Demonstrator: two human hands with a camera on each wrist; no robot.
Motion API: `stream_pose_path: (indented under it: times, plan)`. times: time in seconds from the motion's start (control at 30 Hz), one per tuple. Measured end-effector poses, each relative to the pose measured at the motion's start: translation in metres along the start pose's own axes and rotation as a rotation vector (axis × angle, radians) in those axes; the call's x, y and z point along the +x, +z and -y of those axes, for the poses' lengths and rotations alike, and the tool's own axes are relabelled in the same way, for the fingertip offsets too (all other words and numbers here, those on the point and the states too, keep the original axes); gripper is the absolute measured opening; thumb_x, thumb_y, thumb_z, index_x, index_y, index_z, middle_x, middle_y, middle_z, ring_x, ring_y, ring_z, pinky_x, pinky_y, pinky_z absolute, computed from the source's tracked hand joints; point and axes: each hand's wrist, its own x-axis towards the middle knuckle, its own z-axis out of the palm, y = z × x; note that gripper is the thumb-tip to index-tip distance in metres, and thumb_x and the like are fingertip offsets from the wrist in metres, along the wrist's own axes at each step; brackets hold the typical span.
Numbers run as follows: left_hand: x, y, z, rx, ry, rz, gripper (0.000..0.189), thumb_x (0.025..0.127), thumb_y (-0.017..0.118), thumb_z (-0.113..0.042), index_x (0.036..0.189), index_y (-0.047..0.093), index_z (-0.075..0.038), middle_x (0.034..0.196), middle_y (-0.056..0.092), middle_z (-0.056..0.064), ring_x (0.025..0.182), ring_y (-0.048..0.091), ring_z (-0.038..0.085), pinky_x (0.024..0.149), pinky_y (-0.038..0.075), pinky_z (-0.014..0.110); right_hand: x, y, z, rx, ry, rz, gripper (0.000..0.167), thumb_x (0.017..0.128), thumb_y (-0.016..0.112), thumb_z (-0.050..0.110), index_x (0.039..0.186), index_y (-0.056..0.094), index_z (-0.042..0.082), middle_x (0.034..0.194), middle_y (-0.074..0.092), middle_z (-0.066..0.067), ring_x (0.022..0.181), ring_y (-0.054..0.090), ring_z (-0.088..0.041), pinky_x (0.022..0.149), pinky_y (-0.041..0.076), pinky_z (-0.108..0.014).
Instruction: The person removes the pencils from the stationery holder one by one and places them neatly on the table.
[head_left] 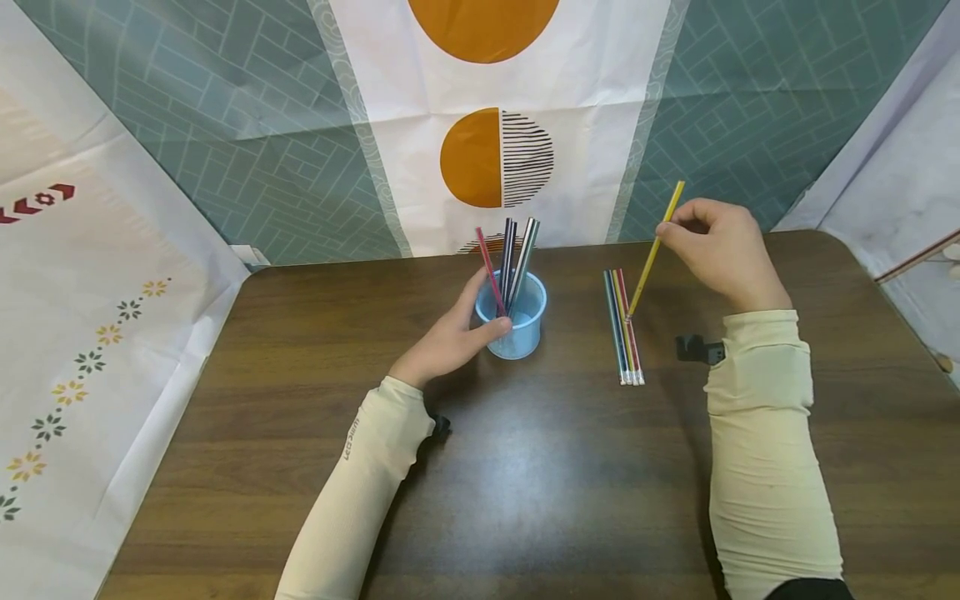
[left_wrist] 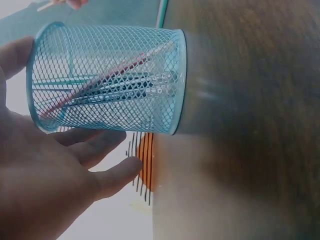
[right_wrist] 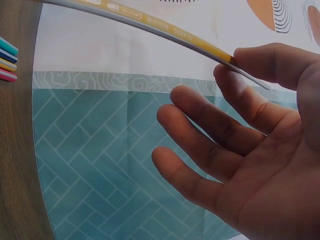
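Observation:
My left hand (head_left: 444, 343) holds the light blue mesh pencil cup (head_left: 527, 335), thumb on the near side and fingers round the left. Inside the cup (left_wrist: 115, 52) lean a red pencil (head_left: 487, 260), dark pencils (head_left: 507, 257) and greenish-silver ones (head_left: 528, 248). A yellow pencil (head_left: 655, 260) is pinched between thumb and index finger of my right hand (head_left: 726, 250); the other fingers are loosely bent in the right wrist view. This pencil is tilted, its lower end close over a row of several pencils (head_left: 630, 354) on the table; whether it touches them I cannot tell.
The brown wooden table (head_left: 540, 500) ends at a teal and white patterned cloth (head_left: 277, 183) behind it. White cloth (head_left: 135, 400) hangs at the left side, and another pale cloth (head_left: 892, 167) at the right.

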Motion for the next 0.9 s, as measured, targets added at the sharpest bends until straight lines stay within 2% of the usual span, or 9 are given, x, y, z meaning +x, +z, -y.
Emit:
stream_pose_path:
  times: [0.1,0.2,0.33,0.47,0.57,0.7,0.8,0.9]
  plan:
    - [0.0,0.0,-0.003,0.043,0.016,-0.004,0.083,0.1,0.061,-0.045,0.163,0.009,-0.032,0.166,0.016,-0.004,0.148,0.025,0.023,0.115,0.026,0.053,0.0,0.0,-0.001,-0.002,0.0,-0.003,0.033,0.099,0.062,0.033,0.103,0.067,0.001,0.095,0.06,-0.011,0.083,0.046,-0.024,0.065,0.037,-0.033]
    - [0.0,0.001,-0.005,0.097,0.019,-0.011,0.082,0.101,0.06,-0.044,0.164,0.01,-0.025,0.166,0.017,0.0,0.148,0.023,0.024,0.117,0.024,0.053,-0.001,0.0,-0.001,-0.004,-0.003,-0.004,0.032,0.099,0.063,0.033,0.102,0.067,0.001,0.095,0.06,-0.011,0.082,0.046,-0.024,0.065,0.037,-0.033]
    - [0.0,0.002,-0.005,0.164,0.008,-0.024,0.08,0.101,0.058,-0.045,0.164,0.011,-0.029,0.161,0.025,0.009,0.14,0.036,0.03,0.113,0.03,0.056,-0.001,0.0,-0.001,-0.005,-0.002,-0.001,0.032,0.099,0.062,0.033,0.102,0.067,0.001,0.094,0.06,-0.011,0.082,0.046,-0.024,0.064,0.037,-0.033]
    - [0.0,0.004,-0.006,0.211,-0.003,-0.034,0.083,0.099,0.058,-0.051,0.164,0.009,-0.031,0.153,0.031,0.013,0.125,0.048,0.03,0.108,0.039,0.052,-0.001,0.0,-0.001,-0.002,0.008,-0.002,0.033,0.099,0.062,0.034,0.102,0.067,0.001,0.094,0.06,-0.01,0.083,0.046,-0.024,0.065,0.037,-0.034]
    - [0.0,0.007,-0.008,0.252,-0.019,-0.05,0.091,0.096,0.058,-0.06,0.164,0.005,-0.029,0.153,0.03,0.014,0.119,0.052,0.03,0.105,0.044,0.049,0.0,-0.001,-0.003,-0.019,0.015,-0.008,0.032,0.099,0.062,0.033,0.102,0.067,0.001,0.094,0.061,-0.012,0.083,0.046,-0.024,0.065,0.037,-0.034]
    - [0.001,0.009,-0.01,0.279,-0.036,-0.084,0.097,0.094,0.057,-0.066,0.164,0.004,-0.025,0.157,0.026,0.015,0.119,0.054,0.032,0.103,0.045,0.051,0.002,-0.003,-0.007,-0.082,0.02,-0.003,0.029,0.098,0.059,0.028,0.1,0.067,0.001,0.09,0.06,-0.014,0.081,0.046,-0.027,0.065,0.036,-0.038]
    - [0.002,0.01,-0.01,0.294,-0.044,-0.101,0.098,0.093,0.057,-0.067,0.164,0.005,-0.026,0.161,0.023,0.013,0.124,0.052,0.034,0.104,0.044,0.052,0.004,-0.004,-0.013,-0.147,0.03,0.045,0.026,0.097,0.055,0.024,0.088,0.064,0.002,0.077,0.054,-0.012,0.073,0.045,-0.028,0.061,0.034,-0.04]
    - [0.002,0.01,-0.011,0.308,-0.057,-0.102,0.099,0.092,0.057,-0.069,0.164,0.002,-0.03,0.164,0.019,0.01,0.13,0.049,0.034,0.106,0.042,0.052,0.007,-0.003,-0.022,-0.188,0.031,0.128,0.028,0.095,0.05,0.021,0.072,0.053,0.006,0.065,0.043,-0.005,0.063,0.039,-0.025,0.057,0.03,-0.039]
